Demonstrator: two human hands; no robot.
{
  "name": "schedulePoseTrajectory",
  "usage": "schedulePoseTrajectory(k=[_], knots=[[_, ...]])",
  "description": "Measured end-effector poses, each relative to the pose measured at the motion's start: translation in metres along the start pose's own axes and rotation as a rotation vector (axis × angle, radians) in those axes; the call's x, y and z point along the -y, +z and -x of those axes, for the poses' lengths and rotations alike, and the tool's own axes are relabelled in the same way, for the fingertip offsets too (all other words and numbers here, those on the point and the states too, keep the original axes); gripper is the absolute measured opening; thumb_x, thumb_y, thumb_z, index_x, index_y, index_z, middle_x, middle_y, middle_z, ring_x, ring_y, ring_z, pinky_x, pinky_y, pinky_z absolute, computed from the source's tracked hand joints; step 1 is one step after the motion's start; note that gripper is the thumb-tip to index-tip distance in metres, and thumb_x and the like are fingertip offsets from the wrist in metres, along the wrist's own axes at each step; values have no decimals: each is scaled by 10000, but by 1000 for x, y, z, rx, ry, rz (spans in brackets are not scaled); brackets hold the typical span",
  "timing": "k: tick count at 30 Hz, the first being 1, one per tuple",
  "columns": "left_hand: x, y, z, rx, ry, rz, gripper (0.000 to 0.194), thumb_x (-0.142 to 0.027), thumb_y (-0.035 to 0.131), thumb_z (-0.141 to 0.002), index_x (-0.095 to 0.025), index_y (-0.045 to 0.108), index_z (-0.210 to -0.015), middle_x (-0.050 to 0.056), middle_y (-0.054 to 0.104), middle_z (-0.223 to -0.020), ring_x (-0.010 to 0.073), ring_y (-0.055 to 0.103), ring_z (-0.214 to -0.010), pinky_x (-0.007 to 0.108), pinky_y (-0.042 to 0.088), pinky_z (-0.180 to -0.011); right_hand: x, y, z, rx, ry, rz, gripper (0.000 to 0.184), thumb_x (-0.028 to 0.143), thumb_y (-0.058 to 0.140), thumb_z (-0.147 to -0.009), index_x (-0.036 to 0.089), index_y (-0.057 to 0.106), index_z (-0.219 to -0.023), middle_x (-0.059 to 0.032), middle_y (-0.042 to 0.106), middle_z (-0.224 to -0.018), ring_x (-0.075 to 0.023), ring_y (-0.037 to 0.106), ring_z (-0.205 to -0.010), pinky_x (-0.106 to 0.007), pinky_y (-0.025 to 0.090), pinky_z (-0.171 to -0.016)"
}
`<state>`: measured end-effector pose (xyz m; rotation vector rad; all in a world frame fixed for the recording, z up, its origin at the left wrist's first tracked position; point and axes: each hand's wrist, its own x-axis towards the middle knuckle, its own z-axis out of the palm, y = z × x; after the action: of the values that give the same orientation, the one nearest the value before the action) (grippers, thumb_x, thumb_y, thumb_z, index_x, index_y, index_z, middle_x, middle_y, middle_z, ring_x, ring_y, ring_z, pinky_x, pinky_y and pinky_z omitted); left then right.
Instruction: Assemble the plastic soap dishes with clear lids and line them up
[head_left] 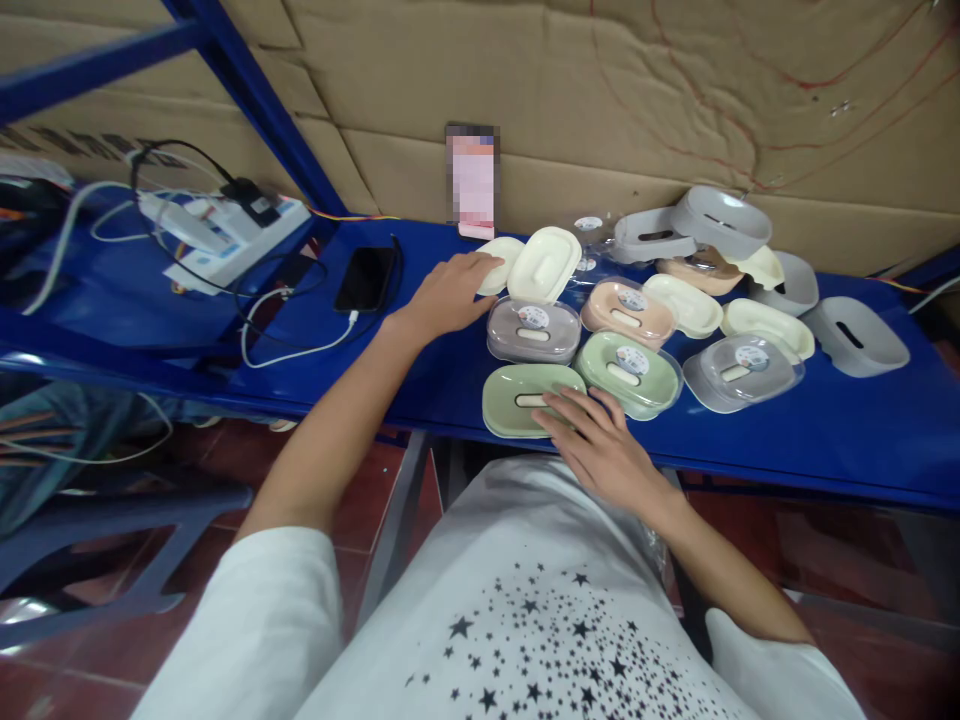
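Observation:
My left hand (454, 294) reaches over the table with thumb and fingers apart. Its fingertips lie at the edge of a cream oval soap dish insert (504, 270); a firm hold on it does not show. Another cream insert (546, 264) leans beside that one. My right hand (604, 440) rests with spread fingers on the right end of a green soap dish (502, 402) near the table's front edge. Behind stand lidded soap dishes with round stickers: a grey one (531, 335), a green one (628, 380), a peach one (622, 315) and another grey one (742, 375).
Several grey soap dish shells (862, 335) and cream inserts (769, 330) are spread on the right of the blue table (435, 385). A phone (474, 185) leans on the cardboard behind. Left lie a charging phone (365, 278) and a power strip (240, 240) with cables.

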<state>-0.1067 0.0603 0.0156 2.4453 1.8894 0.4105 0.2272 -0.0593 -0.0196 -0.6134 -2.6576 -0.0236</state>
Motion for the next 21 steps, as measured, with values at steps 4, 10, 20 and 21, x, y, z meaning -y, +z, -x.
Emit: schedulePoseTrajectory(k=[4, 10, 20, 21], knots=[[0, -1, -13, 83, -7, -57, 621, -343, 632, -1002, -224, 527, -1602, 154, 565, -1627, 390, 538, -1481, 543, 446, -1199, 0, 0, 1, -11, -4, 16, 466, 134, 541, -1079, 233, 585, -1532, -95, 625, -1594, -296, 535, -1502, -524, 387, -1239], [6, -3, 20, 61, -130, -17, 448, -252, 592, -992, -174, 664, -1427, 153, 724, -1345, 348, 687, -1255, 484, 544, -1074, 1, 1, 2, -4, 17, -30, 446, 139, 538, -1087, 261, 612, -1510, -81, 667, -1545, -276, 569, -1463, -506, 394, -1211], [-26, -27, 195, -248, -243, 132, 265, -389, 547, -1083, -233, 717, -1215, 84, 744, -1218, 286, 723, -1182, 419, 568, -1062, 14, 11, -30, 113, 80, 69, 665, 40, 464, -1037, 191, 416, -1683, -142, 593, -1616, -322, 544, -1440, -515, 437, -1127], [-34, -28, 204, -276, -244, 144, 234, -383, 565, -1083, -246, 713, -1201, 70, 747, -1215, 276, 728, -1174, 412, 573, -1060, 16, 13, -38, 133, 84, 77, 696, 30, 453, -1027, 184, 384, -1702, -148, 581, -1626, -328, 537, -1449, -522, 438, -1138]])
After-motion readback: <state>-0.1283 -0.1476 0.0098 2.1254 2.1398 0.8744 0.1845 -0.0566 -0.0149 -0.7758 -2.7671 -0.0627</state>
